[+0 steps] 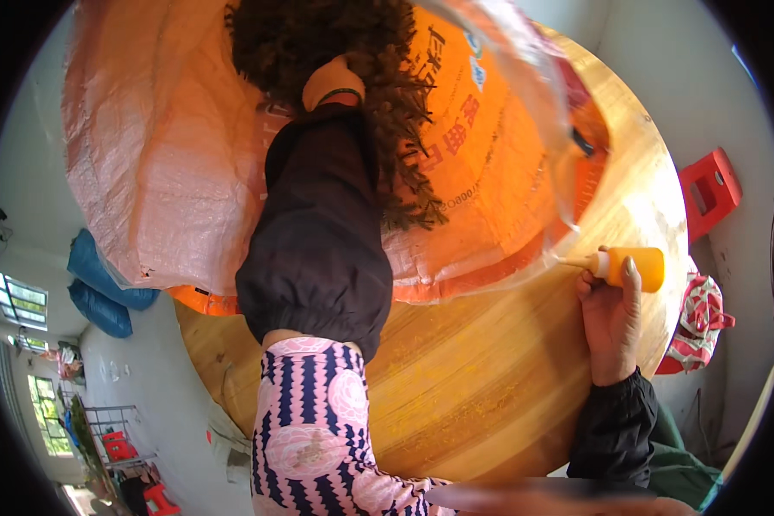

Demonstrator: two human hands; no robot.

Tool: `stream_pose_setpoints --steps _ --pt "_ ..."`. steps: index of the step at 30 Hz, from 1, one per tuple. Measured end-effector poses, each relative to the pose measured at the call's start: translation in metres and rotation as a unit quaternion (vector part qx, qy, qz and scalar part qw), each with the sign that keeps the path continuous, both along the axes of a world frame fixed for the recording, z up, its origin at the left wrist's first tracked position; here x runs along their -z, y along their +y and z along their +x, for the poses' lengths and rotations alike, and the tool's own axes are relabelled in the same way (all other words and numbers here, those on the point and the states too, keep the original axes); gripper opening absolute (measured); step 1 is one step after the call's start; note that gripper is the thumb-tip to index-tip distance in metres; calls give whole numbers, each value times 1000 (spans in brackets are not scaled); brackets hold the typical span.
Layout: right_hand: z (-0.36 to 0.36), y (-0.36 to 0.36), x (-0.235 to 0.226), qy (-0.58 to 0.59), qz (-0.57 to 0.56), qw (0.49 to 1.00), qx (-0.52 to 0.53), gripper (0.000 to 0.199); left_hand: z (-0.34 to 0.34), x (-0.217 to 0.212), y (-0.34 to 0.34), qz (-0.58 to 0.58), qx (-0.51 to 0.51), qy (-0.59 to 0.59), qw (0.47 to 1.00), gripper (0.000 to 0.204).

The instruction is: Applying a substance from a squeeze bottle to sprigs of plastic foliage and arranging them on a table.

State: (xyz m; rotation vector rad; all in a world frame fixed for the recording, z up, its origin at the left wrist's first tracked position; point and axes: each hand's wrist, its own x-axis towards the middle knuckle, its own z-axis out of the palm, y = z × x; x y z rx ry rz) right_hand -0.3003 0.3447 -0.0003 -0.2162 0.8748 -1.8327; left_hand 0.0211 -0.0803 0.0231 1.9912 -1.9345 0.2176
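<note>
We see the left hand deep inside a large orange sack, at the far part of the scene; it is set against a bundle of dark needled branches, its fingers lost among them, so we cannot tell whether they are spread or closed on a stem; the branches lie inside the sack, a few sprigs hanging toward the near right. Over that forearm we see a black sleeve cover, with a pink and navy patterned sleeve nearer us.

At the right, the right hand pinches a yellow squeeze bottle between thumb and fingers; the bottle is held on its side, its thin nozzle pointing left, close to the sack's near right edge; we cannot tell whether the tip touches it.

The sack rests on a round wooden desk, where small yellow specks lie scattered at the near side; beyond the desk's right edge we find a red stool and, nearer, a red and white bag; blue bundles sit off to the left.
</note>
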Motion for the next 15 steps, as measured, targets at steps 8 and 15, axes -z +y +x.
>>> stream_pose_setpoints --steps 8,15 --pt "-7 -43 72 -20 17 997 -67 24 -10 30 58 93 162 -79 979 45" --pt "2 -91 119 -30 60 996 -58 28 4 44 228 201 106 50 972 55"
